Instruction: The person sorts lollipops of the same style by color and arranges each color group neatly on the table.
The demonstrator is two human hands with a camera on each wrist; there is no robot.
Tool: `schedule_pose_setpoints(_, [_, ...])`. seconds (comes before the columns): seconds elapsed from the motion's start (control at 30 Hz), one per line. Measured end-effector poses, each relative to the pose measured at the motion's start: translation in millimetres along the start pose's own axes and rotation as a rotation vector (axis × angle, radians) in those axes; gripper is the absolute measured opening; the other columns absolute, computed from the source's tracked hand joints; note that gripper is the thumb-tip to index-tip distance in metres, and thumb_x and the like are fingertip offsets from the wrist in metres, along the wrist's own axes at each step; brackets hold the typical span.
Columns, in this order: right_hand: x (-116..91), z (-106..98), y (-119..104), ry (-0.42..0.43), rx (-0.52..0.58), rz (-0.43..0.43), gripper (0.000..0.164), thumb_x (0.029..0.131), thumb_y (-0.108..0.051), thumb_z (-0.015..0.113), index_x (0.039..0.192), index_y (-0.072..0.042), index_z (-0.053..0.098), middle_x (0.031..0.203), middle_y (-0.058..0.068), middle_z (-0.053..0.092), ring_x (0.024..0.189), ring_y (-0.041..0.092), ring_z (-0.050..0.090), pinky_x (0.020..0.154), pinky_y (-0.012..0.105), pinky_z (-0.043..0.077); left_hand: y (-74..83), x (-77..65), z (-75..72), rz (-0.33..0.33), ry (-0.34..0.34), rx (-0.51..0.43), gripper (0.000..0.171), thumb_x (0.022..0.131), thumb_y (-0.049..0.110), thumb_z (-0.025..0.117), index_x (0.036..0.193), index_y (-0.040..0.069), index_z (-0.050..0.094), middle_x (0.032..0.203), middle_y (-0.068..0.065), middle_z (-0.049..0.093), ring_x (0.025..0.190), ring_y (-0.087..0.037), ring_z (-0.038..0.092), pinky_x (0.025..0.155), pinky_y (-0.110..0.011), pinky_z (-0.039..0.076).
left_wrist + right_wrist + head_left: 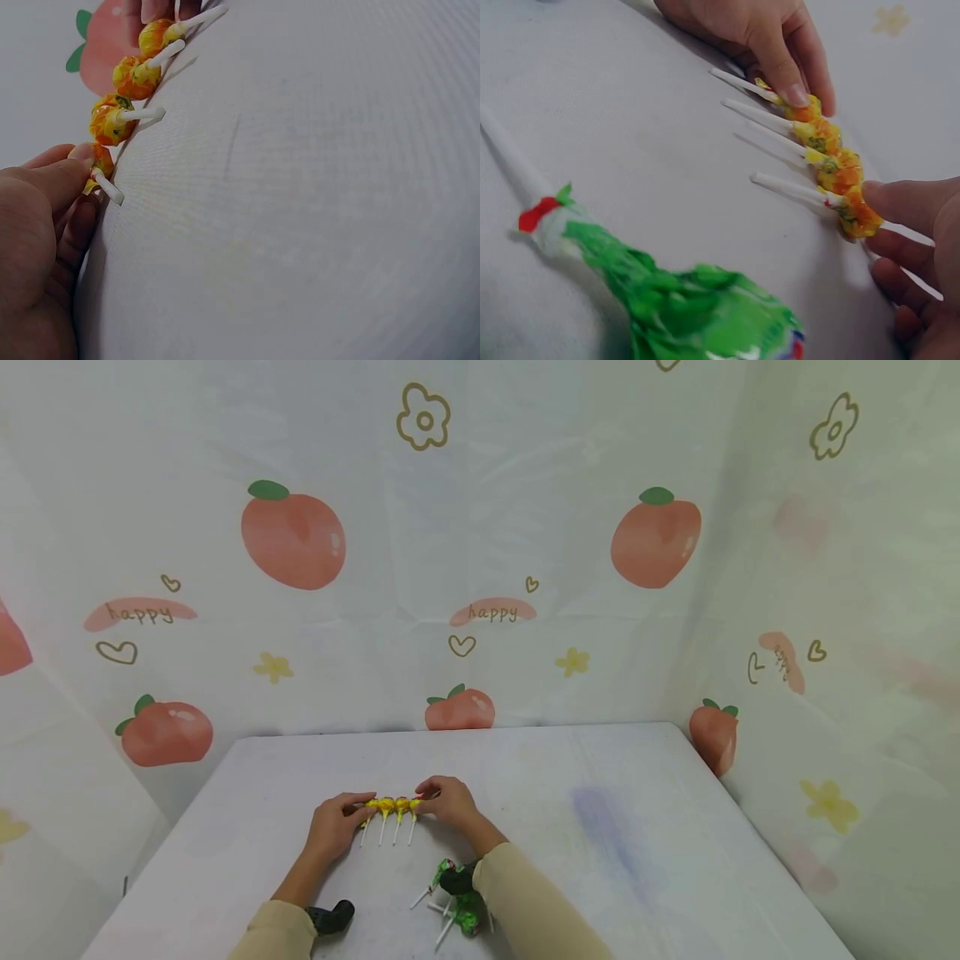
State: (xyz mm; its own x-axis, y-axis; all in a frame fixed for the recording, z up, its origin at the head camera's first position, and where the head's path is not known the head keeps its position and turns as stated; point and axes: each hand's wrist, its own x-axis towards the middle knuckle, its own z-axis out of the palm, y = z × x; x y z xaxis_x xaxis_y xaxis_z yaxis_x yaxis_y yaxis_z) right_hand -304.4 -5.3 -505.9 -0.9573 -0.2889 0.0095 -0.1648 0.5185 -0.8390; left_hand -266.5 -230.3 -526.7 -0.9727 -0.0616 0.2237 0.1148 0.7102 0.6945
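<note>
Several lollipops in yellow and orange wrappers [386,807] lie side by side on the white table, heads in a row and white sticks toward me. At the row's left end my left hand [333,823] pinches the head of the end lollipop [101,159] between thumb and fingers. My right hand [452,802] pinches the head of the lollipop at the right end [859,217], thumb on the near side. The heads between the two hands sit close together, touching or nearly so in the right wrist view.
Several green-wrapped lollipops [467,917] lie in a loose pile below my right forearm, partly hidden by the black wrist camera [457,881]. One green lollipop [705,307] looms close in the right wrist view. A printed curtain [480,527] stands behind the table [697,827].
</note>
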Motion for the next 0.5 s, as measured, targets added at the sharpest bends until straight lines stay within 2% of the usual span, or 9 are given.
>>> schedule_pose_setpoints(0.2, [-0.9,-16.6,0.6,-0.097,-0.005,-0.055,0.021,0.083,-0.013,0.077,0.103,-0.008,0.070,0.088,-0.003,0.064,0.082,0.013,0.058,0.070,0.029,0.048,1.5,-0.2,-2.1,-0.010,-0.012,0.000,0.027,0.089,0.012,0.071,0.116,0.008,0.072,0.102,-0.009,0.068,0.085,-0.022,0.058,0.076,-0.040,0.048])
schedule_pose_setpoints(0.5, [-9.9,-46.6,-5.6,-0.209,-0.075,-0.053,0.022,0.087,-0.018,0.074,0.107,-0.010,0.070,0.092,-0.004,0.064,0.087,0.015,0.057,0.074,0.032,0.048,1.6,-0.4,-0.6,0.001,-0.002,-0.002,0.027,0.089,0.012,0.071,0.116,0.008,0.072,0.104,-0.010,0.068,0.085,-0.021,0.058,0.076,-0.038,0.048])
